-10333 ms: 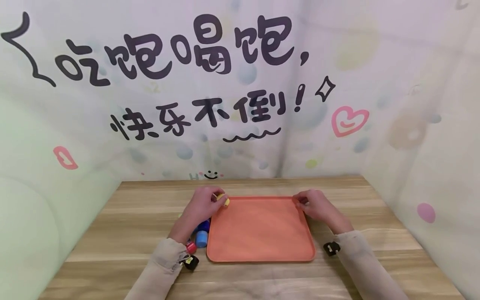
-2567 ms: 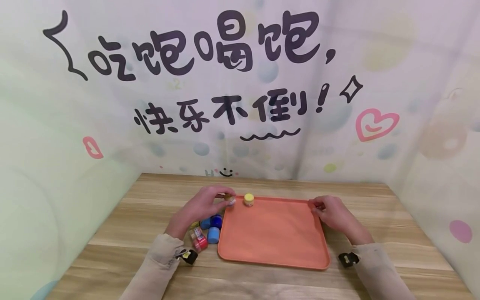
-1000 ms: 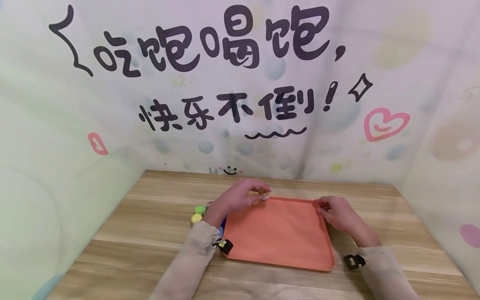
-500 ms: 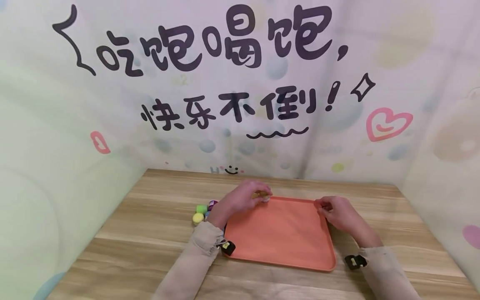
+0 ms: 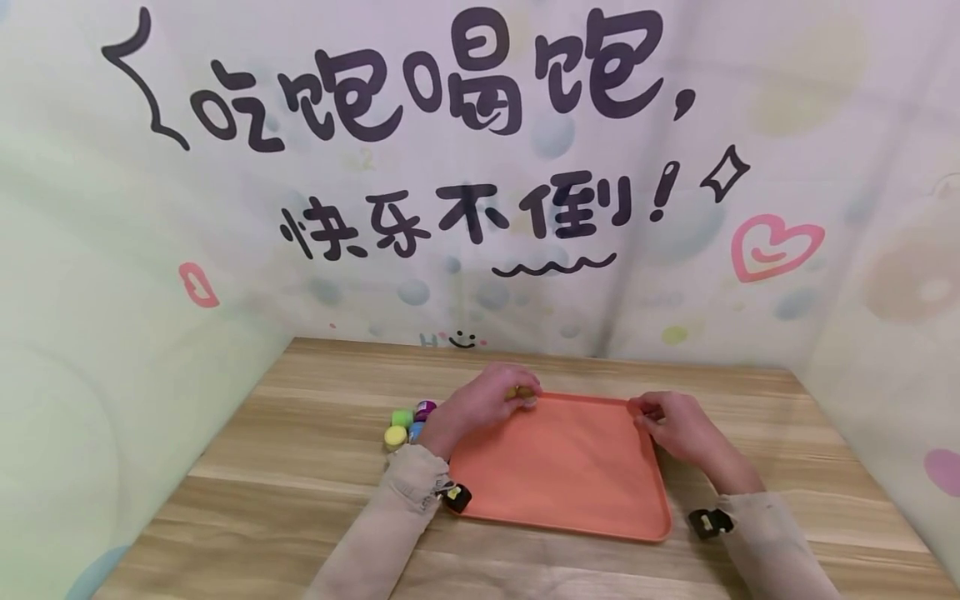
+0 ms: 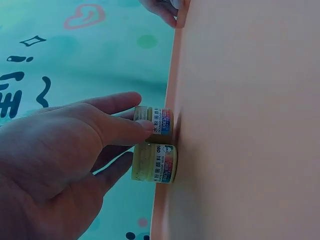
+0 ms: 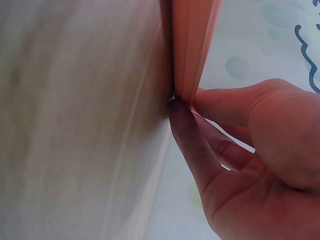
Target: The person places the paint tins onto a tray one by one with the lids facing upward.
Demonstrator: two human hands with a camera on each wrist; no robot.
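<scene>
Paint pots are what your left hand (image 5: pixel 480 403) is busy with, little round jars with paper labels. You now have two of them side by side on the far left part of the orange tray (image 5: pixel 570 475), right by its far rim. In the left wrist view your fingers (image 6: pixel 125 131) curl round one small pot (image 6: pixel 153 120), with your thumb on its side, and the yellow pot (image 6: pixel 155 162) sits just beside it, touching or almost touching. A little while ago only the yellow pot stood on the tray and you held the other one over the left edge. Your hand has since moved to the right along the far rim, so the second pot has joined the first. That means two pots look set in a row, and your grip has not let go yet. More pots (image 5: pixel 408 419) wait on the wooden table (image 5: pixel 285 467) just left of the tray, near your left wrist; you can see a green one, a yellow one and a purple one, and bits of blue behind your sleeve. Your right hand (image 5: pixel 675 427) stays where it was, at the far right corner of the tray. It pinches the tray rim (image 7: pixel 192 55) between thumb and finger and keeps the tray from sliding. Your two hands are well apart, one at each far corner.
</scene>
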